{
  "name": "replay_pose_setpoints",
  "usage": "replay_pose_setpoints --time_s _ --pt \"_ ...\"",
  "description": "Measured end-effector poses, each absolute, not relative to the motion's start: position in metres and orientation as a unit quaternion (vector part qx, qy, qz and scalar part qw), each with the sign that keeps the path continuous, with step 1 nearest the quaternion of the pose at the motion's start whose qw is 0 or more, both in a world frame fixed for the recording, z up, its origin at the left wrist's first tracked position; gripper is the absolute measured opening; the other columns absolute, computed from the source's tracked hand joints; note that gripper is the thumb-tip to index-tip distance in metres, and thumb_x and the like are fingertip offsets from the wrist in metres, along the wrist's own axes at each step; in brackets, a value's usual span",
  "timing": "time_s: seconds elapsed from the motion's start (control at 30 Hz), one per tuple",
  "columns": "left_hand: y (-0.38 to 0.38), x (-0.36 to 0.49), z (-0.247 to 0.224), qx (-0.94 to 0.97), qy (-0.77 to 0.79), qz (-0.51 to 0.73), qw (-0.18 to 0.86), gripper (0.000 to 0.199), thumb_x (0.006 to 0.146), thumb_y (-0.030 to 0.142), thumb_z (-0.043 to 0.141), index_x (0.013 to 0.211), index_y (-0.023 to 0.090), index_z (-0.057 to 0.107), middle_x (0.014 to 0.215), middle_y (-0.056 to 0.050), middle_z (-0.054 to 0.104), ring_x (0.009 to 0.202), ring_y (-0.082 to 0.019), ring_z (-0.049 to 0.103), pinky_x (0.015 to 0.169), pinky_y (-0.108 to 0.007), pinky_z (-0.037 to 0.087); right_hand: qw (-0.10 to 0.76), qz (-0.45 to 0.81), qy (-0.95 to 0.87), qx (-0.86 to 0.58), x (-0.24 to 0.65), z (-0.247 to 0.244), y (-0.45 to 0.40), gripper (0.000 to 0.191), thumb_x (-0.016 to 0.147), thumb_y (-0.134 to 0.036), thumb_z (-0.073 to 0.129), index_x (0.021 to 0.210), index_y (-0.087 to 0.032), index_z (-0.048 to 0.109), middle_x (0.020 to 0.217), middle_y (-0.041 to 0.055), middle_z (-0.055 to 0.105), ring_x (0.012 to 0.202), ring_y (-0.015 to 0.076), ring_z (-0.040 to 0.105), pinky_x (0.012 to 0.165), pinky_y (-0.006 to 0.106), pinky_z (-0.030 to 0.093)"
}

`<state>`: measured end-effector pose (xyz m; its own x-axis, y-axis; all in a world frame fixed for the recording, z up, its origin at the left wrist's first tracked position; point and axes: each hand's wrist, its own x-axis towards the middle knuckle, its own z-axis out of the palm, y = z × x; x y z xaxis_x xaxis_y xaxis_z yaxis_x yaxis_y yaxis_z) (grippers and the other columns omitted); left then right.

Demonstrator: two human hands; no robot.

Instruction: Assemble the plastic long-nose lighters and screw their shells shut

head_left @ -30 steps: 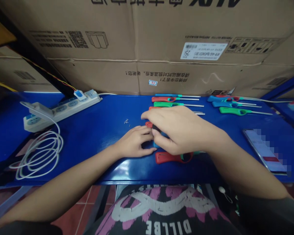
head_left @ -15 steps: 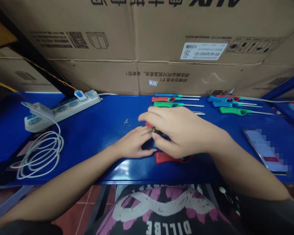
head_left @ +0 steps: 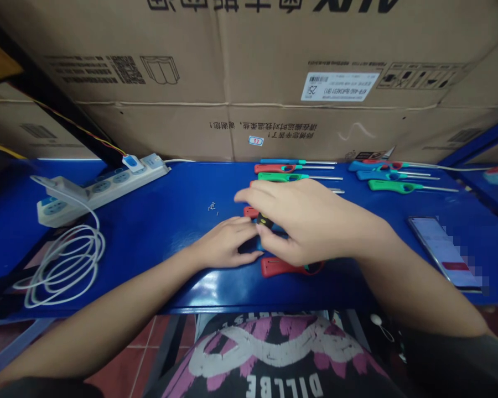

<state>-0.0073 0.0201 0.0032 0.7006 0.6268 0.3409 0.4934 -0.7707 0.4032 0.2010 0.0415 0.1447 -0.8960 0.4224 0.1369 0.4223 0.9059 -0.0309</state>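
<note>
My right hand [head_left: 311, 221] is closed round a small screwdriver [head_left: 264, 221] with a black-and-yellow handle, held upright; its tip is hidden. My left hand [head_left: 219, 242] lies low on the blue table, thumb and fingers around the end of a blue lighter [head_left: 255, 244] right below the screwdriver. Most of that lighter is covered by my hands. Nearer me lies a red lighter [head_left: 279, 267], partly under my right hand. Beyond my left fingertips another red lighter [head_left: 250, 211] shows its end. A few tiny screws [head_left: 212, 207] lie loose past my left hand.
Long-nosed lighters lie in rows at the back, including a green lighter [head_left: 280, 177] and another green lighter [head_left: 388, 186]. A phone [head_left: 444, 251] is at right. At left are a power strip [head_left: 103, 188] and coiled white cable [head_left: 66, 265]. A cardboard box [head_left: 265, 55] stands behind.
The screwdriver handle has turned slightly in my right fingers. Both hands stay in nearly the same place; the whole view has shifted a little.
</note>
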Motion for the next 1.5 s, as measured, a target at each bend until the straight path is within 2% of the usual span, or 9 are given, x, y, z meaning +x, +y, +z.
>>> replay_pose_setpoints --time_s 0.13,0.4,0.53,0.7,0.87,1.03,1.2,1.43,1.5 --pt "0.020 -0.007 0.004 0.909 0.310 0.236 0.145 0.025 0.095 0.039 0.059 0.106 0.017 0.065 0.100 -0.010 0.072 0.096 -0.026 0.067 0.085 -0.040 0.054 0.051 -0.006 -0.972 -0.229 0.204 0.145 0.043 0.031 0.099 -0.037 0.044 0.096 -0.015 0.066 0.079 0.0076 0.069 0.064 0.0179 0.054 0.056 0.032 0.019" --pt "0.022 -0.012 0.008 0.916 0.300 0.228 0.133 0.026 0.094 0.040 0.063 0.109 0.019 0.065 0.098 -0.009 0.071 0.094 -0.024 0.067 0.083 -0.037 0.055 0.047 0.015 -0.977 -0.208 0.212 0.149 0.051 0.029 0.099 -0.037 0.047 0.085 -0.017 0.063 0.078 0.0042 0.065 0.063 0.0158 0.048 0.057 0.031 0.022" --pt "0.023 -0.012 0.007 0.918 0.289 0.236 0.137 0.022 0.094 0.037 0.062 0.106 0.019 0.065 0.098 -0.008 0.071 0.096 -0.024 0.068 0.084 -0.037 0.056 0.064 0.054 -0.982 -0.168 0.209 0.149 0.048 0.025 0.097 -0.028 0.047 0.114 -0.017 0.061 0.097 0.0057 0.069 0.070 0.0160 0.053 0.057 0.029 0.023" --pt "0.022 -0.011 0.007 0.916 0.292 0.233 0.144 0.031 0.094 0.037 0.062 0.120 0.020 0.065 0.114 -0.010 0.072 0.106 -0.025 0.068 0.092 -0.040 0.056 0.042 0.005 -0.976 -0.216 0.206 0.146 0.048 0.035 0.105 -0.042 0.040 0.106 -0.017 0.065 0.084 0.0067 0.069 0.065 0.0169 0.054 0.056 0.030 0.020" --pt "0.023 -0.012 0.007 0.919 0.284 0.242 0.127 0.024 0.094 0.037 0.062 0.110 0.019 0.067 0.104 -0.010 0.073 0.099 -0.026 0.068 0.089 -0.041 0.057 0.073 0.066 -0.977 -0.190 0.206 0.146 0.047 0.035 0.097 -0.024 0.043 0.128 -0.014 0.055 0.120 0.0117 0.064 0.078 0.0172 0.058 0.058 0.029 0.030" --pt "0.024 -0.012 0.008 0.919 0.282 0.235 0.146 0.022 0.095 0.035 0.061 0.110 0.021 0.068 0.106 -0.008 0.074 0.101 -0.024 0.069 0.089 -0.038 0.056 0.037 0.006 -0.979 -0.201 0.202 0.147 0.042 0.034 0.103 -0.034 0.037 0.107 -0.014 0.065 0.091 0.0085 0.069 0.069 0.0199 0.058 0.057 0.033 0.026" --pt "0.024 -0.012 0.007 0.921 0.279 0.243 0.120 0.020 0.095 0.036 0.062 0.103 0.019 0.068 0.096 -0.008 0.074 0.091 -0.024 0.069 0.081 -0.037 0.056 0.067 0.007 -0.973 -0.222 0.204 0.145 0.041 0.042 0.100 -0.035 0.044 0.131 -0.010 0.056 0.108 0.0143 0.072 0.079 0.0229 0.065 0.058 0.031 0.033" --pt "0.024 -0.011 0.010 0.924 0.258 0.254 0.125 0.015 0.096 0.032 0.061 0.101 0.020 0.067 0.089 -0.005 0.073 0.087 -0.021 0.067 0.079 -0.034 0.054 0.077 0.039 -0.969 -0.233 0.209 0.144 0.042 0.040 0.096 -0.033 0.050 0.130 -0.013 0.057 0.103 0.0106 0.073 0.079 0.0218 0.065 0.057 0.030 0.032" --pt "0.024 -0.011 0.009 0.922 0.267 0.254 0.121 0.017 0.096 0.034 0.061 0.101 0.019 0.067 0.091 -0.007 0.073 0.088 -0.021 0.068 0.079 -0.034 0.054 0.066 0.023 -0.968 -0.240 0.209 0.144 0.043 0.031 0.096 -0.036 0.050 0.113 -0.014 0.064 0.091 0.0087 0.072 0.071 0.0205 0.062 0.055 0.031 0.027"
